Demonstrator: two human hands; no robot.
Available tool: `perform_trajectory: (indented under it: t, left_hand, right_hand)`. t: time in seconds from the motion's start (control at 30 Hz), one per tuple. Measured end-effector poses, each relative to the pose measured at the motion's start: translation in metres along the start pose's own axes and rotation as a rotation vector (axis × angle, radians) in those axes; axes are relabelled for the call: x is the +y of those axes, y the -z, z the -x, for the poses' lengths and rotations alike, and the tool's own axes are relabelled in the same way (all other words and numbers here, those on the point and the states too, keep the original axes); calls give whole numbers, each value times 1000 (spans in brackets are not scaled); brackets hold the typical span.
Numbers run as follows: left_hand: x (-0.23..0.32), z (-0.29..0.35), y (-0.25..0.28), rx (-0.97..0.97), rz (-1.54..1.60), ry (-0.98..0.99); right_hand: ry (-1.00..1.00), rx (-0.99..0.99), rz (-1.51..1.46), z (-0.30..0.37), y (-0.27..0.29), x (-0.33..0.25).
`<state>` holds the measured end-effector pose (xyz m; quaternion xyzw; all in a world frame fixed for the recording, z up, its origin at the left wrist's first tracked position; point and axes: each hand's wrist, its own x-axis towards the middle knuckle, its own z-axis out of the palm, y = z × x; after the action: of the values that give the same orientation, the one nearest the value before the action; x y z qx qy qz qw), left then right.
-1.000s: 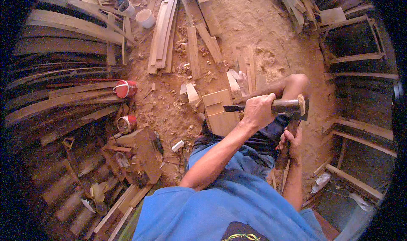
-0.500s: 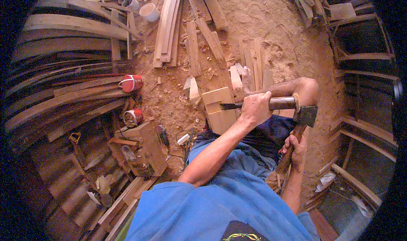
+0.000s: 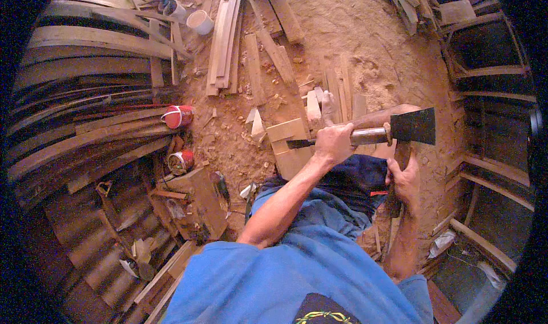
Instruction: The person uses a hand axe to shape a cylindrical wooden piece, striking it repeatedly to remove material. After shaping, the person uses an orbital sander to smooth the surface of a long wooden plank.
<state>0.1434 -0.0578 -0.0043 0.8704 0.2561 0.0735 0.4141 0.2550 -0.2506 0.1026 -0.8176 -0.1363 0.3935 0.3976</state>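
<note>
My left hand (image 3: 335,144) is wrapped round a chisel (image 3: 369,136) held nearly level, its metal-ringed wooden handle pointing right. The chisel's dark blade reaches left over a pale wooden board (image 3: 290,163) with a stepped, cut upper part. Whether the blade's edge touches the wood, I cannot tell. My right hand (image 3: 405,181) grips the wooden handle of a hatchet (image 3: 414,125). Its broad dark head is at the butt of the chisel handle, touching or very close. A bent bare leg and foot (image 3: 327,104) lie just beyond my left hand.
Loose planks (image 3: 225,41) and offcuts lie on the sawdust-covered floor ahead. At the left stand stacked long boards (image 3: 103,41), a red bucket (image 3: 178,117), a smaller red tin (image 3: 180,162) and a wooden block (image 3: 200,201). Wooden frames (image 3: 494,175) line the right side.
The hatchet head has turned, now showing its wide blade, and sits slightly higher. My right hand has moved up and right. My left hand and the chisel have shifted slightly left.
</note>
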Motion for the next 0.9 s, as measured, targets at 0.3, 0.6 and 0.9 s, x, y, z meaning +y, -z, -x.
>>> perform_trajectory:
  t: [0.3, 0.6, 0.9]
  left_hand:
    - [-4, -1, -3, 7, -38, 5]
    - [-9, 0, -9, -41, -72, 23]
    - [-12, 14, 16, -149, -140, 91]
  right_hand:
    - [36, 374, -284, -7, 11, -25]
    - [-26, 129, -145, -15, 19, 0]
    - [-133, 4, -94, -12, -15, 12]
